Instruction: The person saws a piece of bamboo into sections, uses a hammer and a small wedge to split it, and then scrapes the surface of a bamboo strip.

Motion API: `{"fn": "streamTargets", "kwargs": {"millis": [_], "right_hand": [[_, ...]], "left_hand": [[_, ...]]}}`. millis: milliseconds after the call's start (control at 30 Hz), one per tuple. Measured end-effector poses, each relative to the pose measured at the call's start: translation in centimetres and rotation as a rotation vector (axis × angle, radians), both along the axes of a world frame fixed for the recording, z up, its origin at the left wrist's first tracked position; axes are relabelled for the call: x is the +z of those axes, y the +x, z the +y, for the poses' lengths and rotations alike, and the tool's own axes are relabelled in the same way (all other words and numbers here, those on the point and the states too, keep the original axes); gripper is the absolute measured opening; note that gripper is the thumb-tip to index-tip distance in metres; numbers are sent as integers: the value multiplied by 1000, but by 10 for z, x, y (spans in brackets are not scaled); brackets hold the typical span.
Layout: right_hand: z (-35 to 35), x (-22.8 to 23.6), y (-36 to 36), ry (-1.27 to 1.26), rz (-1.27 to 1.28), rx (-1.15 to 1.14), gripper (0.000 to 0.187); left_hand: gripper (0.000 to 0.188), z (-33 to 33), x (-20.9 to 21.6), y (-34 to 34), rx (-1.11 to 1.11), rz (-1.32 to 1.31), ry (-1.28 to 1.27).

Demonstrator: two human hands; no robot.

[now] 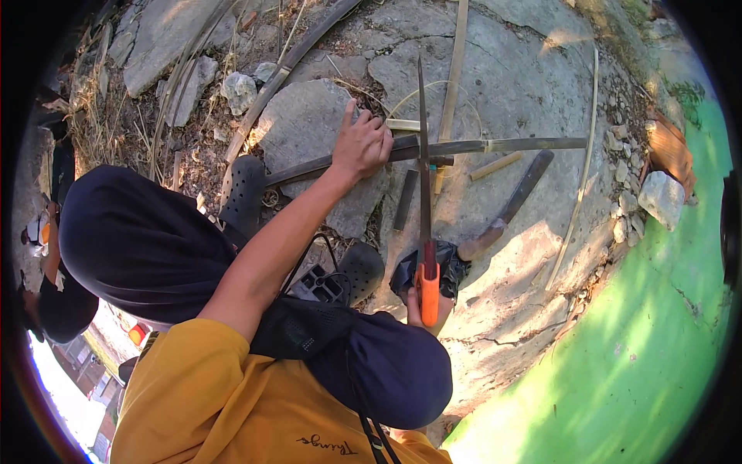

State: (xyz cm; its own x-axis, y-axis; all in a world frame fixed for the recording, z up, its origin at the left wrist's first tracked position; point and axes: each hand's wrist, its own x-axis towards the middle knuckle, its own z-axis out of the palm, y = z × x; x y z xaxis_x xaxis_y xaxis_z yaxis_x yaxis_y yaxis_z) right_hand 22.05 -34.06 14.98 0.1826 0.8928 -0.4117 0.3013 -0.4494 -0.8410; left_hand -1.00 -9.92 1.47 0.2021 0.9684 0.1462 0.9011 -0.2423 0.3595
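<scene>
My right hand (439, 307) grips the orange handle of a hand saw (424, 197), its long dark blade pointing away from me. The blade crosses over a dark bamboo pole (525, 145) lying across the rock; whether the teeth touch it I cannot tell. Left of the blade, my left hand (363, 145) is closed on the pole, one finger raised. A pale split bamboo piece (403, 124) pokes out beside its fingers. Under the saw handle lies a black plastic bag (456, 267), partly covered by my right hand.
A tool with a dark blade and wooden handle (506, 209), a short dark piece (405, 199) and a short bamboo stick (495, 165) lie on the rock (533, 77). Long bamboo strips (454, 69) surround them. Green ground (618, 348) borders the right. Another person (66, 309) is at the left edge.
</scene>
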Motion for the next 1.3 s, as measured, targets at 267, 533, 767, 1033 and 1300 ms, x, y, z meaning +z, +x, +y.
{"fn": "streamTargets", "kwargs": {"millis": [267, 533, 767, 1033, 1300], "right_hand": [[60, -25, -18, 148, 25, 35, 17], [-51, -17, 7, 109, 70, -181, 49], [72, -35, -28, 204, 41, -18, 23], [-15, -12, -5, 134, -6, -96, 11], [12, -23, -17, 96, 13, 29, 18]], "left_hand": [[35, 2, 13, 0, -19, -14, -29], [34, 2, 9, 8, -23, 35, -31], [35, -1, 14, 1, -38, 44, -101], [35, 0, 16, 16, -45, 89, -100], [37, -3, 11, -4, -19, 49, -84]]}}
